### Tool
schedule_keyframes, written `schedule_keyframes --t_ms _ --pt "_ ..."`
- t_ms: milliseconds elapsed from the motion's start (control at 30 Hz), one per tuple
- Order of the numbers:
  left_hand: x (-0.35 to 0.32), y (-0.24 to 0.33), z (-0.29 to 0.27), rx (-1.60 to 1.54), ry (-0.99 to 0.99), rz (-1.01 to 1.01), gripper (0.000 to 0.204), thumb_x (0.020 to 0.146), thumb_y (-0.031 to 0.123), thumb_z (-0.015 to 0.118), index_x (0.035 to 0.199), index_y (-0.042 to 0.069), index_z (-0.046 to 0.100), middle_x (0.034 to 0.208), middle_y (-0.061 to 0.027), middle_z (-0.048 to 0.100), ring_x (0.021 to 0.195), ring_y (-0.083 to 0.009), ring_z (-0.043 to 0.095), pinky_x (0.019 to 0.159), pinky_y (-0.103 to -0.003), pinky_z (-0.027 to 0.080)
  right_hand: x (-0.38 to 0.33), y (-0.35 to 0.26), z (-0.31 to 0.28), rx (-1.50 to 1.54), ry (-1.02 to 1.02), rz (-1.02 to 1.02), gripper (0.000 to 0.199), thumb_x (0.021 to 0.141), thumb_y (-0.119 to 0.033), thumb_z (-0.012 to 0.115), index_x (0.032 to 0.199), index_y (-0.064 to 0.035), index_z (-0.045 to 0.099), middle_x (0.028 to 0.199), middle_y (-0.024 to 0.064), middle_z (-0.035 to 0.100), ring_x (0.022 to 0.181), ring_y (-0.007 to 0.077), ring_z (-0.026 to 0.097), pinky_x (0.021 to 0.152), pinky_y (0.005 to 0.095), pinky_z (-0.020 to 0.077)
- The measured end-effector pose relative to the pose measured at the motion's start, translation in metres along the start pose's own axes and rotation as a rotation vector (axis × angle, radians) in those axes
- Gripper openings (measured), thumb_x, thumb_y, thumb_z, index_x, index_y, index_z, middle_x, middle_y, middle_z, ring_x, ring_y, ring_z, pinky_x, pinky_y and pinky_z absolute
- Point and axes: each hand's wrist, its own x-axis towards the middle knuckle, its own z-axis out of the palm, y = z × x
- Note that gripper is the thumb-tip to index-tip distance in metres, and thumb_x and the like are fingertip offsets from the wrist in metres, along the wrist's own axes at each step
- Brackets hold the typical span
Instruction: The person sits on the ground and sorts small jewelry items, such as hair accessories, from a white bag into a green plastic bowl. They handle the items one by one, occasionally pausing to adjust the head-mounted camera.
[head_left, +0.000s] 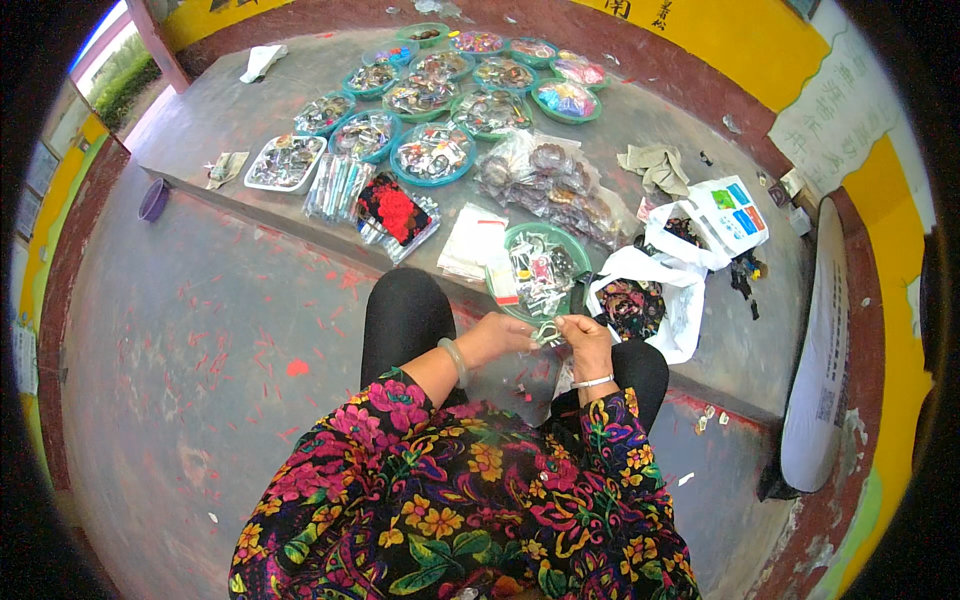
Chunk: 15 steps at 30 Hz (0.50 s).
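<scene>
My left hand [500, 338], with a pale bangle at its wrist, pinches one side of a small whitish looped piece [547, 336]. From the other side my right hand [588, 344] grips the same piece between thumb and fingers. It is too small to make out its kind. Both hands are over my lap, just in front of a green basin [582, 258] holding many small white and mixed pieces. Left of that basin lies a stack of clear and white plastic packets [472, 240]. A white plastic bag [685, 318] with dark floral cloth inside stands beside my right hand.
On the raised concrete platform [230, 120] stand several basins of small goods and a white tray [288, 187]. Bundles of packaged pens [335, 188], a red-flowered black pouch [392, 208] and a large clear bag [550, 180] lie nearer. Another white bag [735, 218] sits at right.
</scene>
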Motion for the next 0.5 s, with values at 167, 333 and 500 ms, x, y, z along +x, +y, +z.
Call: schedule_keyframes --t_ms 167,333,500 --pt "0.000 0.003 0.000 -0.017 0.059 -0.005 0.019 0.081 0.016 0.063 0.096 0.004 0.064 0.085 0.0011 0.064 0.070 -0.0046 0.053 0.059 -0.021 0.043 0.002 -0.001 -0.003 0.044 0.116 0.013 0.014 0.078 -0.008 0.064 0.086 0.0036 0.065 0.075 0.0001 0.061 0.064 0.0053 0.051 0.057 0.0186 0.0396" --pt "0.008 -0.008 -0.004 -0.080 0.159 -0.083 0.017 0.082 0.017 0.062 0.091 0.003 0.064 0.081 -0.0009 0.063 0.067 -0.0071 0.055 0.057 -0.022 0.044 0.006 -0.004 -0.004 -0.017 0.235 0.021 0.022 0.086 -0.014 0.056 0.102 0.0004 0.061 0.088 0.0034 0.062 0.076 0.0083 0.055 0.061 0.0208 0.0410" --pt "0.025 -0.018 -0.009 -0.211 0.305 -0.221 0.019 0.082 0.017 0.061 0.091 -0.001 0.062 0.080 -0.0036 0.062 0.066 -0.0092 0.055 0.058 -0.023 0.044 0.010 -0.011 -0.009 0.026 0.285 0.045 0.025 0.089 -0.015 0.050 0.111 -0.0037 0.057 0.095 0.0041 0.062 0.083 0.0108 0.057 0.059 0.0204 0.0422"
